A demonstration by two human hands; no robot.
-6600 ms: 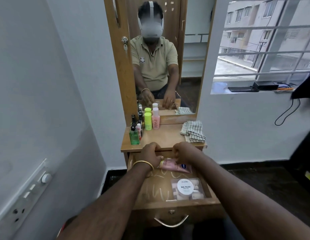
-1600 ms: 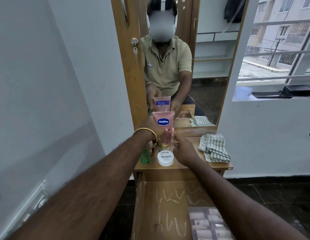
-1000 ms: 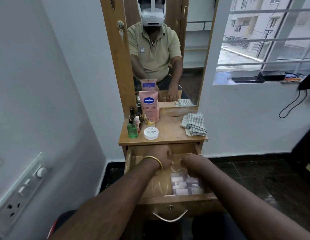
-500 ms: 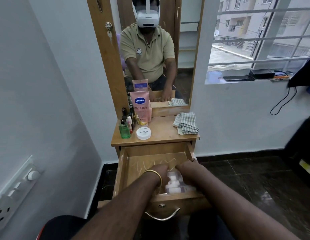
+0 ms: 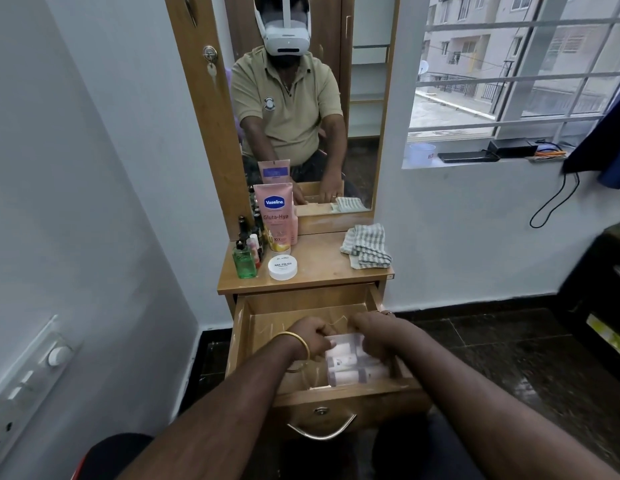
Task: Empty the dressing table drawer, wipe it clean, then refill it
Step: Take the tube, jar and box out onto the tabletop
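Note:
The wooden drawer (image 5: 256, 337) of the dressing table stands pulled out below the tabletop (image 5: 322, 268). Inside it, at the front right, lies a clear packet of small white bottles (image 5: 348, 367). My left hand (image 5: 310, 336), with a gold bangle on the wrist, grips the packet's left far edge. My right hand (image 5: 374, 336) grips its right far edge. On the tabletop stand a pink Vaseline tube (image 5: 275, 220), a white nail polish jar (image 5: 283, 267) and a green bottle (image 5: 244, 261). A striped cloth (image 5: 367, 245) lies at the right.
A mirror (image 5: 301, 98) rises behind the tabletop and shows a person in a headset. Several small dark bottles (image 5: 248, 233) crowd the table's left rear. A white wall with a switch panel (image 5: 31, 368) is close on the left. Dark floor (image 5: 492, 348) lies to the right, below a barred window (image 5: 516, 74).
Both hands left the tube and jar on the tabletop, dropped into the drawer and closed on the packet of bottles. The view tilted down.

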